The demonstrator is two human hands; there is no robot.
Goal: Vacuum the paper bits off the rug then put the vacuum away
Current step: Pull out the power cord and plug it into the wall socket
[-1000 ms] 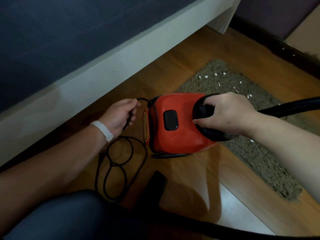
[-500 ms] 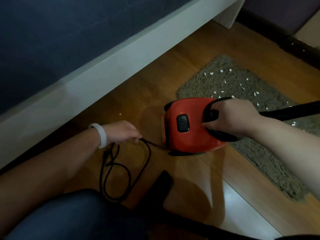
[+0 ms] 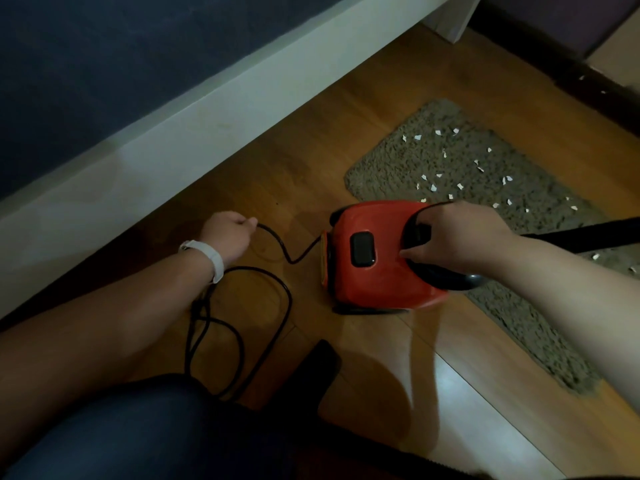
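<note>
**While the right grip (image 3: 460, 237) holds the vacuum (image 3: 377, 278), the left grip (image 3: 227, 233) grasps its cord (image 3: 280, 249)**

Where the wooden floor (image 3: 381, 98) meets the rug (image 3: 398, 168), the red vacuum sits, the right grip curled round the black handle (image 3: 440, 277) on top. Left of that grip, the left grip is clenched on the black cord, which runs to the vacuum's rear and loops on the floor under the forearm. Beyond the right grip, white paper bits (image 3: 433, 188) lie scattered over the rug; a black hose (image 3: 588, 235) leads off to its right.
</note>
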